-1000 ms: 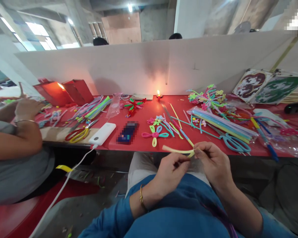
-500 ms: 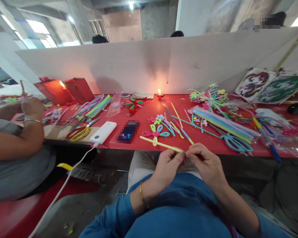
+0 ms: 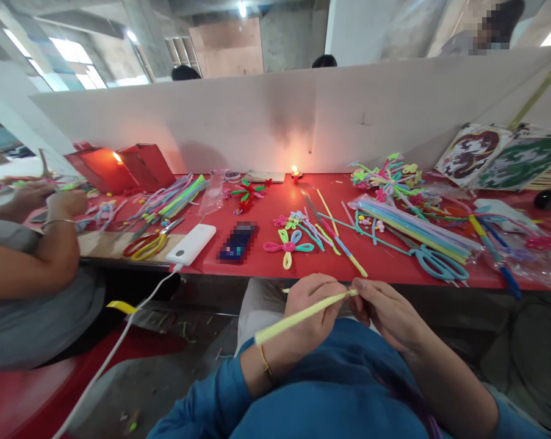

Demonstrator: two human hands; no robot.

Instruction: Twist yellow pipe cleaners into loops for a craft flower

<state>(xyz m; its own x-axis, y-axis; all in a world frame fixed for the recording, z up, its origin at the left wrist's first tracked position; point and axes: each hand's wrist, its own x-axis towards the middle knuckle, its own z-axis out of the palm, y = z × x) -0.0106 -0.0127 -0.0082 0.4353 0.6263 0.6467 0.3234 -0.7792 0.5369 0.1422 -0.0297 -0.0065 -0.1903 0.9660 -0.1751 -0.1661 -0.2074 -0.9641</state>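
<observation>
A pale yellow pipe cleaner is in both my hands, just off the table's front edge. My left hand is closed round it; one length lies across the back of this hand, and a short end pokes out beyond the knuckles. The fingertips of my right hand pinch the pipe cleaner where it bends between the hands. Beyond them on the table lies a pipe-cleaner flower with pink, green, blue and yellow loops. Several loose pipe cleaners lie to its right.
A lit candle stands at the back of the red table. Blue-handled scissors and bagged pipe cleaners lie right. A phone and white power bank lie left. Another person's arm is at far left.
The yellow pipe cleaner is now bent, with one length swung toward me over my left hand. My left hand has turned and closed further; my right hand stays at the bend.
</observation>
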